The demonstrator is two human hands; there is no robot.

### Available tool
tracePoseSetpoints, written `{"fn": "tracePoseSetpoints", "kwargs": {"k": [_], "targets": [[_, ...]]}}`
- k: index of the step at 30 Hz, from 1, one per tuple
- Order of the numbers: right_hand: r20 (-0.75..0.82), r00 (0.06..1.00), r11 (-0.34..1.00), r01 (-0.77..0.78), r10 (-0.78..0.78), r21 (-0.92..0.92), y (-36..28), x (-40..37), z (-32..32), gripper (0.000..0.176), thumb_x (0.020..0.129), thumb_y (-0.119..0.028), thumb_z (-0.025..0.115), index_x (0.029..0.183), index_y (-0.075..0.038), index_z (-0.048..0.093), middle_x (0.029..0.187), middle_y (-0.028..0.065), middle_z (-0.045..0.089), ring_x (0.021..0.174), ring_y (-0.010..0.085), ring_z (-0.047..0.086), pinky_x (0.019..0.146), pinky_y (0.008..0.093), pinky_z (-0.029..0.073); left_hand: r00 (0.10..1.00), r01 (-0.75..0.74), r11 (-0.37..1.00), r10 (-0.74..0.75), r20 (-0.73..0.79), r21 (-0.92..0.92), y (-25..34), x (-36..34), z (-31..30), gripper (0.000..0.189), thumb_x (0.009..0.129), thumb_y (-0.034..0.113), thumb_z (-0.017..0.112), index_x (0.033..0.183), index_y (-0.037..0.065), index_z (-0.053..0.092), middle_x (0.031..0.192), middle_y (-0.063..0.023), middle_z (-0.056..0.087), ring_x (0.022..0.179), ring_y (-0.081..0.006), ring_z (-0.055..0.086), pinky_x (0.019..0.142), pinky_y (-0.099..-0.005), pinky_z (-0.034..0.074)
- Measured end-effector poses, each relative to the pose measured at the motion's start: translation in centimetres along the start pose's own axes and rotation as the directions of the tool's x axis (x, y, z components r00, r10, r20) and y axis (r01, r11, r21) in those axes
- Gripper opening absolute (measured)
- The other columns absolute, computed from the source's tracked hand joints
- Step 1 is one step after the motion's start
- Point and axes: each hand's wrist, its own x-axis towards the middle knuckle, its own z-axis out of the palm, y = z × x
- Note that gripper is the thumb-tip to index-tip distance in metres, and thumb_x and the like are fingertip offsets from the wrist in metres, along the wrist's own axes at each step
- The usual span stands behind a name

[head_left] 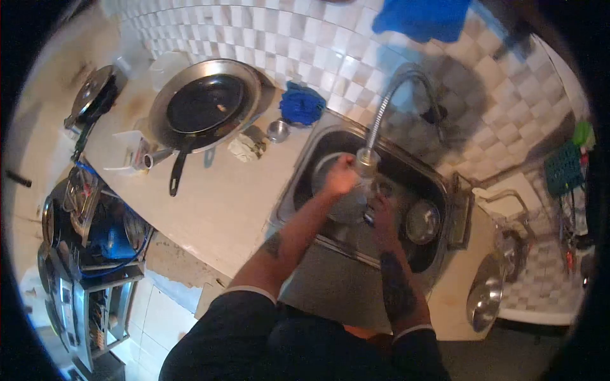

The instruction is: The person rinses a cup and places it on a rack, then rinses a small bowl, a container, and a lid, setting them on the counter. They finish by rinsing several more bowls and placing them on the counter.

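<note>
The person's dark shirt [254, 340] fronts the steel sink [289, 197]; inside lies a round pan [349, 208], left hand [342, 176] by the faucet [373, 134], right hand [382, 213] lower, both grips impossible to tell. Pale counter [222, 206] adjoins, checkered tiles [286, 28] behind.

I'm getting a fisheye circle: black corners, bluish fringing at the rim, white-and-grey checkered wall tiles [267, 32] bowing along the top. Light's warm and uneven, brightest on the cream countertop [222, 197], with soft shadow on the tiles behind the silver coiled-neck faucet [381, 114] and the stainless-steel sink [413, 174] dim inside. Left hand [342, 178] reads washed out, right hand [381, 213] darker, both soft on detail; glare spots on the round shiny metal piece [486, 293].
</note>
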Motion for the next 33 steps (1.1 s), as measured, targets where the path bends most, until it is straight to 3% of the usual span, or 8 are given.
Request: {"fn": "tracePoseSetpoints", "kwargs": {"k": [2,11,18,20,22,23,26,33], "targets": [[0.181,0.947,0.939,0.296,-0.264,-0.176,1.9,0.6,-1.6,0.051,0.076,-0.008,0.077,0.122,-0.005,0.058,0.124,0.0155,0.06,0.107,0.0289,0.062,0.09,0.0366,0.05,0.856,0.401,0.888,-0.275,0.438,-0.226,3.2,-0.5,-3.8,0.036,0.084,0.022,0.067,0.115,0.004,0.063,0.101,-0.0102,0.067,0.091,-0.0224,0.065,0.079,-0.0369,0.051],[0.463,0.612,0.588,0.779,-0.641,-0.216,-9.2,0.2,0.8,0.061,0.061,0.0,0.076,0.119,-0.004,0.059,0.119,0.0165,0.06,0.108,0.0356,0.061,0.095,0.0408,0.048,0.665,0.744,0.394,-0.352,0.659,-0.54,8.2,-4.9,-8.3,0.033,0.092,0.023,0.064,0.119,0.005,0.062,0.115,-0.0072,0.062,0.102,-0.0187,0.062,0.086,-0.0303,0.052],[0.294,0.686,0.598,0.726,-0.665,-0.34,-8.1,-0.4,2.6,0.051,0.065,-0.001,0.071,0.115,-0.001,0.059,0.106,0.0159,0.062,0.099,0.0307,0.062,0.091,0.0413,0.049,0.948,-0.024,0.972,0.097,0.305,-0.234,0.8,-5.5,-4.1,0.046,0.09,0.028,0.065,0.128,0.008,0.048,0.113,-0.0081,0.063,0.094,-0.0255,0.066,0.08,-0.0382,0.055],[0.079,0.676,0.577,0.679,-0.733,-0.454,-7.2,-1.3,2.5,0.043,0.068,0.002,0.07,0.11,0.0,0.06,0.102,0.0155,0.063,0.1,0.0278,0.063,0.09,0.0393,0.05,0.951,0.162,0.925,-0.053,0.305,-0.344,0.8,-5.1,-3.6,0.047,0.09,0.025,0.066,0.129,0.009,0.046,0.112,-0.0081,0.064,0.095,-0.0258,0.065,0.082,-0.0399,0.054],[-0.08,0.975,0.867,0.222,-0.209,0.447,-7.4,-1.1,2.6,0.025,0.082,-0.01,0.062,0.106,-0.003,0.061,0.105,0.0148,0.063,0.098,0.0274,0.063,0.09,0.0405,0.051,0.892,0.445,0.746,-0.326,0.312,-0.495,5.6,-4.6,-3.6,0.043,0.09,0.023,0.067,0.126,0.009,0.049,0.112,-0.0078,0.064,0.098,-0.0242,0.064,0.084,-0.0403,0.052],[0.062,0.995,0.596,-0.1,0.083,0.797,-7.4,-1.1,2.7,0.02,0.088,-0.016,0.058,0.104,-0.004,0.061,0.106,0.0144,0.063,0.097,0.0272,0.063,0.09,0.041,0.052,0.811,0.581,0.586,-0.478,0.338,-0.565,8.6,-4.4,-3.7,0.04,0.089,0.021,0.067,0.124,0.009,0.052,0.112,-0.0076,0.064,0.099,-0.023,0.063,0.086,-0.0402,0.051],[-0.049,0.997,0.901,0.077,-0.061,0.427,-0.9,0.9,2.4,0.019,0.088,-0.015,0.059,0.104,-0.004,0.06,0.103,0.0105,0.064,0.093,0.0234,0.063,0.085,0.037,0.053,0.898,0.32,0.947,-0.293,0.33,-0.032,12.4,-2.6,-3.9,0.028,0.089,0.019,0.066,0.114,0.009,0.059,0.108,-0.0058,0.064,0.097,-0.0173,0.061,0.084,-0.0364,0.049],[-0.213,0.977,0.935,0.058,0.019,0.349,-7.9,-0.3,5.6,0.029,0.081,-0.004,0.068,0.109,-0.002,0.06,0.101,0.0128,0.067,0.091,0.02,0.066,0.08,0.0363,0.054,0.927,0.369,0.829,-0.297,0.229,-0.42,5.9,-4.4,-5.5,0.029,0.089,0.016,0.068,0.116,0.006,0.063,0.1,-0.0014,0.062,0.091,-0.0127,0.058,0.08,-0.0298,0.047]]}}
